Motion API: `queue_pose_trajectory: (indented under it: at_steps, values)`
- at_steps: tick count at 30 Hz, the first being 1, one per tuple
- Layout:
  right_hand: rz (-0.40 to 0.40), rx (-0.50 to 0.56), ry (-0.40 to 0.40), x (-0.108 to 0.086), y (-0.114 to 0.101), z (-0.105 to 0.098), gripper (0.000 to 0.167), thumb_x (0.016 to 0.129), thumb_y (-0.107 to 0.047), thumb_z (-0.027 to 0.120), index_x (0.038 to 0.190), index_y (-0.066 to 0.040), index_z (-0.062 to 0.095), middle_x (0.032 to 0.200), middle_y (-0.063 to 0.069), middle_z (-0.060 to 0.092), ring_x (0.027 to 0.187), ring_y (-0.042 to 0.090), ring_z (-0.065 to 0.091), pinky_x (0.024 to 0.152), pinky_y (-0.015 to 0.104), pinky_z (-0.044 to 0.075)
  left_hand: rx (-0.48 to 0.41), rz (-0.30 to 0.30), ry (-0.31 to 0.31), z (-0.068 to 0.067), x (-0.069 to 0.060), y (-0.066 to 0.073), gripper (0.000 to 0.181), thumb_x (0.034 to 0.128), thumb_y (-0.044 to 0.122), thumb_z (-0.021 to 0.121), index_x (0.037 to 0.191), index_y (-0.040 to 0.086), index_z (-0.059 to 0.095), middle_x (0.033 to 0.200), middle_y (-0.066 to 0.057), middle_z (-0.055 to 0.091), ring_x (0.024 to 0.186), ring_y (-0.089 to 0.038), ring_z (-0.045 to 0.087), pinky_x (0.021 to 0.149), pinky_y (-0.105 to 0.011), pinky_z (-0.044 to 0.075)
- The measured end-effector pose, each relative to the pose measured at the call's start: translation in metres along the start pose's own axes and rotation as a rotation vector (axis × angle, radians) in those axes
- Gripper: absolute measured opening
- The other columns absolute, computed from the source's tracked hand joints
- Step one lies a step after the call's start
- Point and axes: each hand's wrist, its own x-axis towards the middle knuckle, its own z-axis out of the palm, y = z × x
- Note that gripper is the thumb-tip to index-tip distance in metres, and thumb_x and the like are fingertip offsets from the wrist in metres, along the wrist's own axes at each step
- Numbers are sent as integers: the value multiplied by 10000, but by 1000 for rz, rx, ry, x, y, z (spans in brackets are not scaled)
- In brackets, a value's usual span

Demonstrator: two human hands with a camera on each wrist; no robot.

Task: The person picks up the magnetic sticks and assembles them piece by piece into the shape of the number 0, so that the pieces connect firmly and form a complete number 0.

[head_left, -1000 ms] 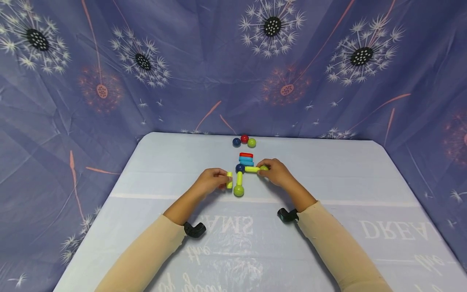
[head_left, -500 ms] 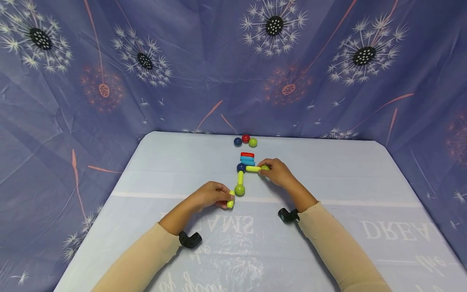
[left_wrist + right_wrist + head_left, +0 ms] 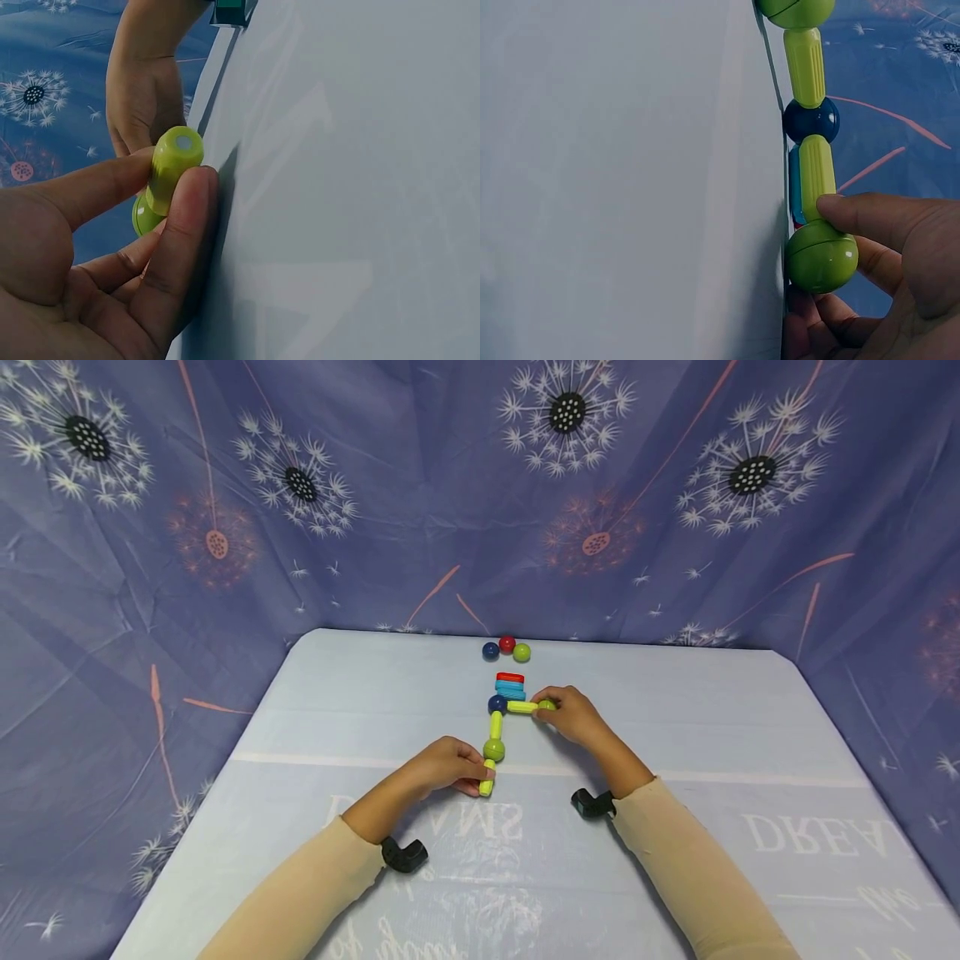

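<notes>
My left hand [image 3: 452,766] pinches a short yellow-green magnetic rod [image 3: 176,169] between thumb and fingers; a grey disc shows in its near end. The rod's far end meets a green ball [image 3: 494,750]. From that ball another yellow-green rod [image 3: 496,725] runs to a dark blue ball [image 3: 497,704]. A third rod [image 3: 817,176] leads right from the blue ball to a second green ball [image 3: 822,257]. My right hand [image 3: 572,717] grips this end, thumb on the rod beside the ball, other fingers partly hidden behind the ball.
Just behind the blue ball lie a red rod [image 3: 511,677] and light blue rods [image 3: 511,690], side by side. Farther back sit a loose dark blue ball [image 3: 491,651], a red ball [image 3: 507,645] and a green ball [image 3: 522,652]. A patterned cloth [image 3: 420,510] hangs behind the white table [image 3: 675,718].
My left hand came toward the table's front with its rod, then moved right and slightly up, so the rod now meets the near green ball. The right hand keeps its grip in place.
</notes>
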Motion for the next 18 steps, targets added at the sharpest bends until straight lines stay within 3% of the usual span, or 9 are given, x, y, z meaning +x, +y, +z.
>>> queue_pose_trajectory:
  at_steps: [8,18]
  values:
    - [6,18,-3,0,0,1,235,971,-245,670,1197,-200,718,1246,134,593,1072,284,510,896,403,445,-22,10,27,5,0,0,222,876,150,792,986,-12,686,806,-48,700,628,-98,688,649,-268,610]
    - [-22,14,6,-2,2,2,254,971,-253,676,1212,-179,715,1209,141,601,1048,276,517,906,424,447,-26,44,59,11,0,-1,462,852,156,820,1149,5,500,750,-73,684,553,-123,654,573,-261,590]
